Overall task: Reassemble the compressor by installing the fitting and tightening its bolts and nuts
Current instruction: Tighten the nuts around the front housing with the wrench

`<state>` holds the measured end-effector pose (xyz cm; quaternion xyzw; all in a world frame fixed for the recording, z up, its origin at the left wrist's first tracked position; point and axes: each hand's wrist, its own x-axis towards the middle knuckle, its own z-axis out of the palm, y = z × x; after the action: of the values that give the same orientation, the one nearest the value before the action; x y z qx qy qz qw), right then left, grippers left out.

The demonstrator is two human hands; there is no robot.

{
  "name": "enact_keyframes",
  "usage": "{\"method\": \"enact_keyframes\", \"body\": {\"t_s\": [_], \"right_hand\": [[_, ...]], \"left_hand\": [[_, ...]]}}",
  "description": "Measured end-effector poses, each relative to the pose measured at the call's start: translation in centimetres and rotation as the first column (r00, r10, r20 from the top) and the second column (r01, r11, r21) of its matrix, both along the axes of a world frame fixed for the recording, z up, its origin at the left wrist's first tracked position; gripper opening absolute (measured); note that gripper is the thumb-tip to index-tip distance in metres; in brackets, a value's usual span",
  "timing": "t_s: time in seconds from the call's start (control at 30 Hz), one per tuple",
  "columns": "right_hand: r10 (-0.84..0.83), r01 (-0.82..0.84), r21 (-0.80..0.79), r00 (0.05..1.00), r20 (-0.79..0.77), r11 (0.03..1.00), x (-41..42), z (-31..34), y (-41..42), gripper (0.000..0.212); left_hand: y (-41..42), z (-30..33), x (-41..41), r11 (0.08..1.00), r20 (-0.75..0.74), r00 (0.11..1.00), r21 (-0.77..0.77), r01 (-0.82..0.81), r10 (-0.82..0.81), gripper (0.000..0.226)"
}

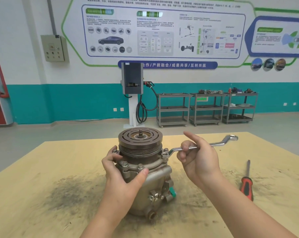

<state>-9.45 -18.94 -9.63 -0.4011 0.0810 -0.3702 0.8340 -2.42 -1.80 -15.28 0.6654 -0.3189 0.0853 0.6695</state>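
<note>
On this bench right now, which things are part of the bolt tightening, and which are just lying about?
In use:
compressor, gripped by left hand
wrench, held by right hand
bolt under the wrench's ring end

Lying about:
screwdriver on the table

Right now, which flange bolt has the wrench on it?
The right-side bolt, under the wrench's ring end. The front bolts and the left one beside the left hand are bare.
</note>
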Motion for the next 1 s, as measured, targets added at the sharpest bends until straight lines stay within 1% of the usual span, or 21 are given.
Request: {"method": "enact_keyframes", "body": {"t_s": [0.1, 0.17, 0.23, 0.3, 0.37, 0.47, 0.53, 0.6, 0.67, 0.7, 0.73, 0.8, 0.83, 0.87, 0.93, 1.0], "right_hand": [[0.113, -0.113, -0.001, 0.989, -0.09, 0.994, 0.7, 0.7, -0.8, 0.024], [0.14, -0.14, 0.003, 0.986, -0.095, 0.99, 0.8, 0.6, -1.1, 0.026], [0.079, -0.08, -0.032, 0.996, -0.031, 0.996, 0.6, 0.0, -0.9, 0.027], [-0.019, 0.026, -0.109, 0.998, 0.06, 0.994, 0.0, -1.0, -0.2, 0.034], [-0.118, 0.14, -0.198, 0.986, 0.116, 0.97, -0.7, -1.7, 0.7, 0.04], [-0.27, 0.3, -0.311, 0.953, 0.135, 0.902, -1.4, -2.1, 2.1, 0.031], [-0.375, 0.395, -0.402, 0.918, 0.132, 0.826, -1.7, -2.4, 3.2, 0.026], [-0.416, 0.423, -0.478, 0.9, 0.127, 0.77, -1.9, -2.4, 4.3, 0.027], [-0.403, 0.395, -0.504, 0.91, 0.099, 0.768, -2.3, -1.7, 4.3, 0.029], [-0.399, 0.385, -0.48, 0.914, 0.079, 0.788, -2.3, -1.1, 3.9, 0.03], [-0.393, 0.385, -0.415, 0.917, 0.069, 0.825, -2.4, -0.5, 3.2, 0.031], [-0.351, 0.36, -0.216, 0.933, 0.081, 0.907, -2.6, 0.8, 1.8, 0.03], [-0.307, 0.315, -0.14, 0.948, 0.08, 0.939, -2.5, 1.2, 1.5, 0.029], [-0.249, 0.254, -0.095, 0.967, 0.064, 0.963, -2.5, 1.3, 1.4, 0.027], [-0.137, 0.137, -0.074, 0.991, 0.006, 0.988, -2.3, 0.8, 1.6, 0.024], [-0.074, 0.073, -0.072, 0.997, -0.017, 0.995, -2.1, 0.1, 1.8, 0.024]], "left_hand": [[0.1, 0.1, 0.0, 1.0, -0.004, 1.0, 0.003, 0.011, -0.011, 0.058], [0.1, 0.1, 0.1, 0.999, -0.008, 1.0, -0.014, 0.029, -0.029, 0.06], [0.1, 0.0, 0.2, 0.999, -0.007, 0.999, -0.024, 0.039, -0.039, 0.061], [0.2, -0.1, 0.3, 0.998, -0.009, 0.999, -0.03, 0.052, -0.052, 0.063], [0.2, -0.2, 0.4, 0.997, -0.003, 0.998, -0.035, 0.066, -0.066, 0.064], [0.0, -0.3, 0.4, 0.996, 0.01, 0.997, -0.054, 0.074, -0.073, 0.061], [-0.1, -0.3, 0.5, 0.996, 0.006, 0.998, -0.059, 0.066, -0.066, 0.061], [0.0, -0.3, 0.5, 0.996, 0.001, 0.998, -0.068, 0.066, -0.066, 0.061], [-0.2, -0.3, 0.2, 0.997, 0.016, 0.999, -0.064, 0.035, -0.034, 0.062], [-0.5, -0.3, -0.2, 0.998, 0.031, 0.999, -0.058, -0.008, 0.009, 0.065], [-1.1, -0.3, -0.8, 0.996, 0.047, 0.996, -0.055, -0.076, 0.079, 0.068], [-2.5, -0.3, -2.2, 0.96, 0.084, 0.957, -0.068, -0.272, 0.277, 0.076], [-3.2, -0.3, -2.8, 0.932, 0.104, 0.928, -0.086, -0.351, 0.359, 0.082], [-3.7, -0.3, -3.2, 0.911, 0.124, 0.904, -0.113, -0.396, 0.408, 0.089], [-3.8, -0.4, -3.2, 0.896, 0.175, 0.884, -0.181, -0.404, 0.434, 0.092], [-2.9, -0.5, -2.2, 0.887, 0.211, 0.868, -0.218, -0.407, 0.45, 0.091]]}}
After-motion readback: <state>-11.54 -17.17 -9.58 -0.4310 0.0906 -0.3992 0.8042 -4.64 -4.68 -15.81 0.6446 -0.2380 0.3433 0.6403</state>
